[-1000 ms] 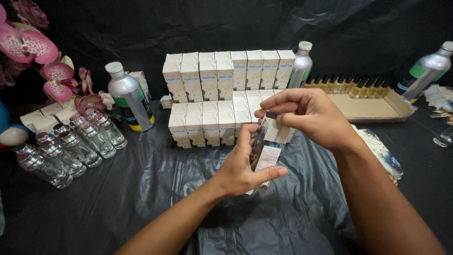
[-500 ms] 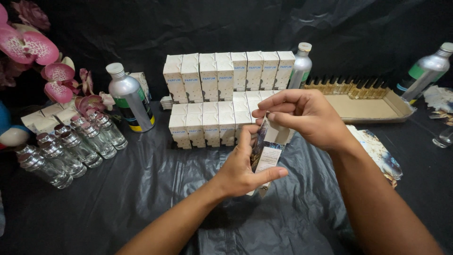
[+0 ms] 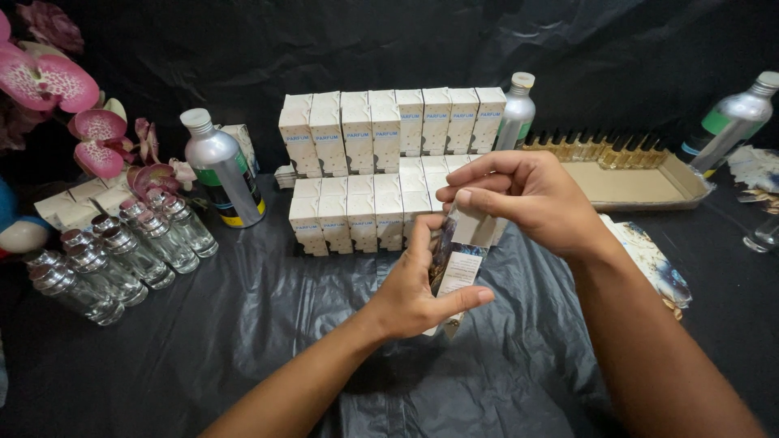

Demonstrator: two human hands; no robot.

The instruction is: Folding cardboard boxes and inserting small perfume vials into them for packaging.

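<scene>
Black plastic sheeting (image 3: 243, 341) covers the whole table, crinkled and shiny. Nearest to me, the left hand (image 3: 418, 292) wraps its fingers around a slim carton (image 3: 456, 264), white with a dark printed side, held upright just above the sheeting. The right hand (image 3: 523, 199) pinches the carton's top end, thumb and fingertips closed on the flap there. Both forearms reach in from the near edge and hide part of the sheeting beneath them.

Just behind the carton stand two tiers of small white boxes (image 3: 381, 162), packed side by side, each with a short blue label band across its front; the hands cover the right end of the lower tier. Left of the boxes a silver bottle (image 3: 221, 169) with a white cap and green and yellow label stands upright, and further left clear glass bottles (image 3: 122, 255) with silver tops lie in rows beneath pink orchid flowers (image 3: 73, 105). Right of the boxes, a shallow cardboard tray (image 3: 633, 185) holds a row of small amber vials along its back wall.
</scene>
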